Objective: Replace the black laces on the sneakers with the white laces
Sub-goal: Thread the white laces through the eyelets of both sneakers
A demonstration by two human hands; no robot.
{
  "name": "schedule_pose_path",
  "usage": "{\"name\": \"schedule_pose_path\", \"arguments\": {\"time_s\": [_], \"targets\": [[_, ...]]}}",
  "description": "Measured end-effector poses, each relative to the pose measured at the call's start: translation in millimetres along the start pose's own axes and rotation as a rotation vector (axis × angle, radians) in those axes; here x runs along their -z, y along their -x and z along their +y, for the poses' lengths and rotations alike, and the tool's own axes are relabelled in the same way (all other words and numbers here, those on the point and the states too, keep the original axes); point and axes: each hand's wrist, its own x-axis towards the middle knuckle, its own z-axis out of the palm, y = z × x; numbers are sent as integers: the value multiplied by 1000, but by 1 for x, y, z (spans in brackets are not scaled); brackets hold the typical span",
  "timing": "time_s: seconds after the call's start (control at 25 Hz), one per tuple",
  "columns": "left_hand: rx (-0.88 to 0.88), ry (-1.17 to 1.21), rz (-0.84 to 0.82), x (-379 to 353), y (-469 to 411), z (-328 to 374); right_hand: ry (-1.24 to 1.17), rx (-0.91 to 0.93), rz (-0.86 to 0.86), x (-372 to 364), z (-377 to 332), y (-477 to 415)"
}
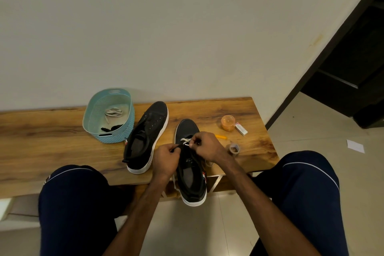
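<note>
Two black sneakers with white soles lie on a wooden bench (52,131). The left sneaker (148,137) has no lace in its eyelets. The right sneaker (190,168) hangs over the bench's front edge, and a white lace (185,141) crosses its lowest eyelets near the toe. My left hand (167,160) pinches the shoe's eyelet flap on the left side. My right hand (205,146) pinches the white lace just right of the eyelets. A second white lace (113,112) and a black lace (112,128) lie in a light blue basket (116,137).
At the bench's right end sit an orange plastic cup (228,123), a small white box (241,129), a yellow stick (220,136) and a roll of clear tape (234,148). My knees in dark trousers flank the shoe. A wall stands behind; a dark doorway is at right.
</note>
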Motion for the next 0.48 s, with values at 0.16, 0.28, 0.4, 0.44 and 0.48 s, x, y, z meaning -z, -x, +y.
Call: {"name": "schedule_pose_path", "arguments": {"time_s": [0.16, 0.28, 0.4, 0.44, 0.48], "targets": [[33, 93, -48, 3, -2, -3, 74, 43, 5, -11, -4, -5], [25, 121, -61, 3, 0, -2, 145, 46, 5, -16, -6, -6], [20, 145, -66, 3, 1, -2, 215, 46, 8, -18, -7, -7], [15, 144, -67, 3, 1, -3, 237, 40, 12, -18, -8, -7], [-5, 133, -64, 3, 1, -4, 265, 40, 22, -18, -10, -7]]}}
